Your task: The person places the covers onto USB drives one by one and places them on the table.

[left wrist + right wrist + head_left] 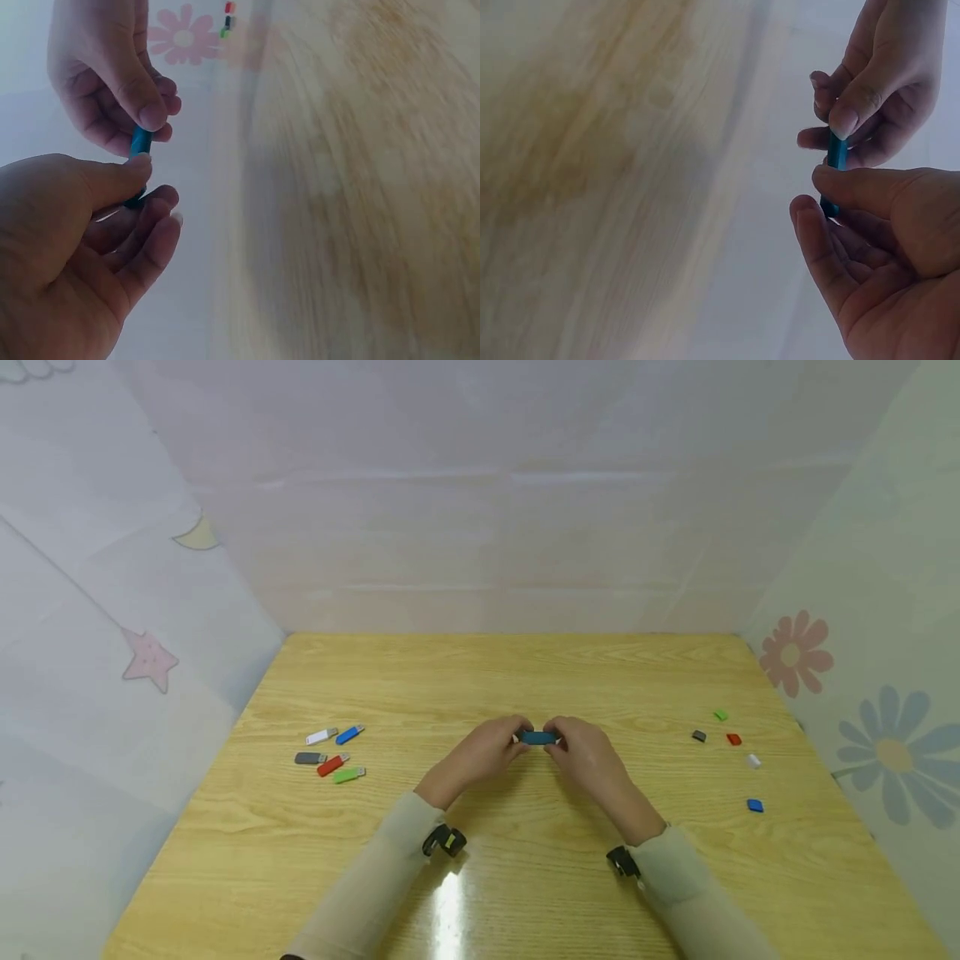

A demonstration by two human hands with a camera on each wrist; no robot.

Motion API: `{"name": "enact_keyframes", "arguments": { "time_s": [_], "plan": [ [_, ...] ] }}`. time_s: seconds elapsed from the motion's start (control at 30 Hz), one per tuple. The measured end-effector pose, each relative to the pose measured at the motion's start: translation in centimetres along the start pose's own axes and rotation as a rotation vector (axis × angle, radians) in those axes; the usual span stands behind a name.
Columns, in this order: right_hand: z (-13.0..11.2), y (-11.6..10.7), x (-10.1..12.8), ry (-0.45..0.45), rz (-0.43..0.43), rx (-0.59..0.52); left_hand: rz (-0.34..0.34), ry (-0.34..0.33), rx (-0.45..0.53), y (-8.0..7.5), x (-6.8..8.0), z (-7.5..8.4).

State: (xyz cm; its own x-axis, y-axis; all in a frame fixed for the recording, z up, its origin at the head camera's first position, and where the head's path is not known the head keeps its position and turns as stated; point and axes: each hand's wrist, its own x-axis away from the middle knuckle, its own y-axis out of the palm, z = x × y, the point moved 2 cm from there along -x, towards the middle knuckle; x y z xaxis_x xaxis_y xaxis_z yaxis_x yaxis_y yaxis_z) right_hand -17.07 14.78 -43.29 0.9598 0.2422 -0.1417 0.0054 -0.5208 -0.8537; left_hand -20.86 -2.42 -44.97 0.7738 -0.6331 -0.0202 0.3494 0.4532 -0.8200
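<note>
A teal USB flash drive [538, 738] is held level between both hands over the middle of the table. My left hand [486, 752] pinches one end of it between thumb and fingers, and my right hand [591, 758] pinches the other end the same way. Close up in the left wrist view, only a short teal stretch of the drive [140, 141] shows between the two thumbs. The right wrist view also has the drive [838, 152] spanning the gap between the hands. Fingertips cover both of its ends, and no metal plug shows.
Left on the wooden table [465, 677] lie uncapped flash drives: white [321, 736], blue [349, 734], grey [309, 758], red [332, 765] and green [348, 774]. Scattered at right are small caps: green [721, 714], dark [699, 736], red [733, 739], white [753, 761] and blue [754, 806].
</note>
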Motion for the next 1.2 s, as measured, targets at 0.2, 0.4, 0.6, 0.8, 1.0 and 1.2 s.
{"name": "enact_keyframes", "arguments": {
  "time_s": [0.2, 0.4, 0.6, 0.8, 1.0, 1.2],
  "plan": [
    [0.7, 0.2, -1.0, 0.006, -0.042, 0.027, 0.044, 0.027, -0.169, 0.4, -0.9, -0.5],
    [1.6, 0.8, -2.4, 0.039, -0.081, 0.062, 0.067, 0.003, -0.297, 0.8, -2.0, -1.2],
    [2.5, 1.8, -3.5, 0.09, -0.158, 0.058, 0.056, -0.077, -0.339, 1.5, -2.8, -1.8],
    [3.0, 2.4, -4.2, 0.127, -0.199, 0.056, 0.056, -0.145, -0.294, 1.8, -3.2, -2.3],
    [3.6, 3.1, -4.8, 0.153, -0.23, 0.065, 0.049, -0.184, -0.303, 2.2, -3.4, -2.7],
    [3.5, 2.9, -5.3, 0.168, -0.259, 0.088, 0.027, -0.197, -0.355, 2.2, -3.9, -2.5]
  ]
}}
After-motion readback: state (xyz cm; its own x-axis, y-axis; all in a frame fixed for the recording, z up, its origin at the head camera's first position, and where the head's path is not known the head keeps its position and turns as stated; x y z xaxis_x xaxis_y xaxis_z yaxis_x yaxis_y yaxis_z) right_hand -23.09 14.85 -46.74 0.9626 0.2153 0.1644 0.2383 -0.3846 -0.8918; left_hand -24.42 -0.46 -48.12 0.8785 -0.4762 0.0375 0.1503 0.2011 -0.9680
